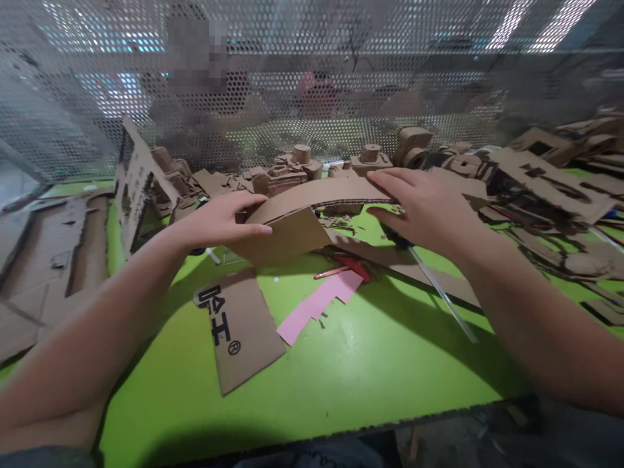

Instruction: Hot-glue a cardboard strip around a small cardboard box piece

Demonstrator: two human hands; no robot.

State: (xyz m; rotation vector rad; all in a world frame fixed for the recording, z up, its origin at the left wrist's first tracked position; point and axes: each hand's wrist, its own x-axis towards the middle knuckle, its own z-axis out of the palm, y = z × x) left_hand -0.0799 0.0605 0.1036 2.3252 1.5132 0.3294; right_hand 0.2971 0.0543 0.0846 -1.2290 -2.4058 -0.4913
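Observation:
A curved cardboard strip (316, 192) arches above the table, held between my two hands. My left hand (227, 221) grips its left end, where a flat cardboard panel (287, 237) hangs below the strip; I cannot tell whether the two are joined. At the right end, my right hand (419, 201) has its thumb below the strip and its fingers on top. Under them lies a pink paper piece (316, 305) beside a red pencil (331, 272). Nearer to me rests a flat cardboard piece (251, 341) with black printing. A clear strip (443, 296) slants out below my right hand.
Cardboard parts with round knobs (301, 155) line the back of the green table (370, 383), before a perforated metal screen (273, 78). A cardboard tray-like piece (88, 240) lies on the left. Cut-out cardboard pieces (550, 182) pile up on the right.

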